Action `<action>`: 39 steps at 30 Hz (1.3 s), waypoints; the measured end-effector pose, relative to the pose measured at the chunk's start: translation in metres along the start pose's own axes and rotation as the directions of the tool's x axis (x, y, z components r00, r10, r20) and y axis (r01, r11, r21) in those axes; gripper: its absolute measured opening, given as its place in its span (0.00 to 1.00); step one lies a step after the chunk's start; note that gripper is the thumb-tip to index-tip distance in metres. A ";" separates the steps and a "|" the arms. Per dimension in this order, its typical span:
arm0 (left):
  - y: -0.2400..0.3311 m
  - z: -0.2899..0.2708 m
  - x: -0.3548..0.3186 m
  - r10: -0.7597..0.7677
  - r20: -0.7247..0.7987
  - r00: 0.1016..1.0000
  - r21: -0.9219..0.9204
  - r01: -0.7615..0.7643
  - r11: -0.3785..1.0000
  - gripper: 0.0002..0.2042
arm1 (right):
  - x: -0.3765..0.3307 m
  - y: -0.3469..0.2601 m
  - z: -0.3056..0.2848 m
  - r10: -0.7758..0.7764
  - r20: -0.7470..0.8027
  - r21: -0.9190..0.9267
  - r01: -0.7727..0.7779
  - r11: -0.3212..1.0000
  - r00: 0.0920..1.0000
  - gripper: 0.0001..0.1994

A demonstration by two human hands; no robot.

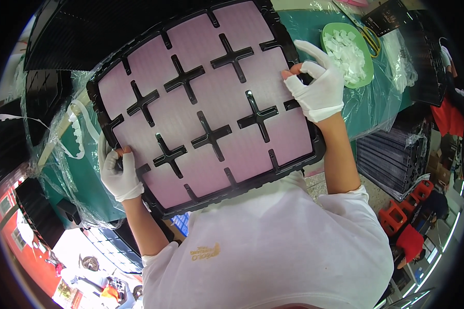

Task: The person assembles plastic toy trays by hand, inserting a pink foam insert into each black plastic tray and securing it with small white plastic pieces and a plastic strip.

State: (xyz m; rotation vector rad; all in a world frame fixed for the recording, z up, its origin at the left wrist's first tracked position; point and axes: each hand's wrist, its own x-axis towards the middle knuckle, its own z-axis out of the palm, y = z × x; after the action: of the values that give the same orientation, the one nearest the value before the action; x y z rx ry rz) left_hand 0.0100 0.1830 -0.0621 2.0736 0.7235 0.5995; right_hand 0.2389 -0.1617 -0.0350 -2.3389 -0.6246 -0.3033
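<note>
While both gloved hands grip it, here's the layout:
Tray: black plastic tray (139, 38) with cross-shaped dividers and pale pink sheets in its cells, held tilted above the green table (381, 98), close to the person's chest.
Left hand (117, 172): white glove, fingers curled shut around the tray's lower-left edge.
Right hand (319, 85): white glove, thumb and forefinger pinching the tray's right edge, other fingers spread loose.
Nearby: green plastic bowl (366, 51) of white scraps, just beyond the right hand.

We see bright, even daylight, glare on the crinkled clear plastic wrap (376, 103), strong fisheye bending and dark vignetted corners.
</note>
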 end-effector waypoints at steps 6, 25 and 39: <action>0.013 0.004 0.002 0.062 0.001 0.998 0.032 -0.062 0.998 0.04 | 0.000 0.002 0.000 0.026 0.033 0.045 -0.028 0.999 0.999 0.08; 0.015 0.004 0.002 0.055 0.014 0.998 0.016 -0.056 0.998 0.02 | 0.001 0.002 0.001 0.022 0.029 0.022 -0.023 1.000 0.999 0.07; 0.007 0.003 0.003 0.082 0.048 0.995 -0.104 -0.077 0.992 0.02 | 0.000 0.000 0.001 0.047 0.030 0.036 -0.048 0.998 0.998 0.08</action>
State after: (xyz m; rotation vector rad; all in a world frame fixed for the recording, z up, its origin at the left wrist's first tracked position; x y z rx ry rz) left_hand 0.0163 0.1805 -0.0575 2.0231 0.5710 0.6112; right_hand 0.2392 -0.1607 -0.0354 -2.3227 -0.5831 -0.2351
